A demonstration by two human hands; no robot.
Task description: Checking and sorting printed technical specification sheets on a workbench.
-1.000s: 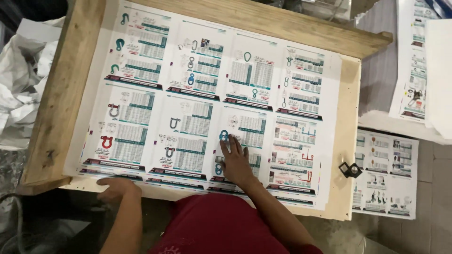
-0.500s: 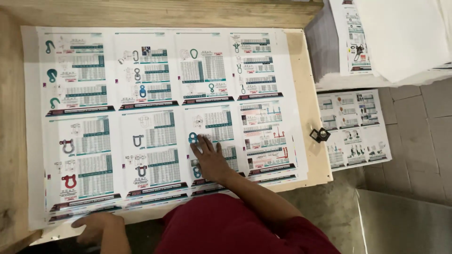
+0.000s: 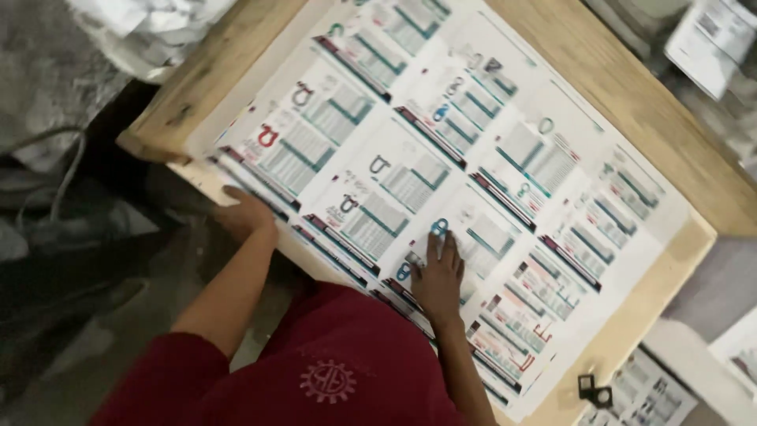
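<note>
1. Across the pale wooden surface (image 3: 631, 102) lies the large white printed paper sheet (image 3: 441, 189), laid flat and reaching nearly from one raised wooden edge to the other; it is covered in a grid of repeated panels with tables and small red, blue and teal hardware drawings.
2. At about 6 o'clock on the sheet, the right hand (image 3: 438, 276) rests palm down, fingers spread flat on the paper; its grip closes on nothing and only presses.
3. Toward 9 o'clock, the left hand (image 3: 246, 214) sits at the near edge of the sheet where it overhangs the surface. Its fingers curl over that edge, but whether they pinch the paper or merely steady it cannot be told.
4. Judging by this, the sheet is already spread out and lined up on the surface, and the hands seem to be holding or smoothing it in place; no fold, cut or lifted corner shows, so any further handling appears not yet begun.
5. Near 4 o'clock, a small black folding magnifier (image 3: 595, 389) stands untouched on the surface corner, with more printed sheets (image 3: 654, 394) lying beyond it.
</note>
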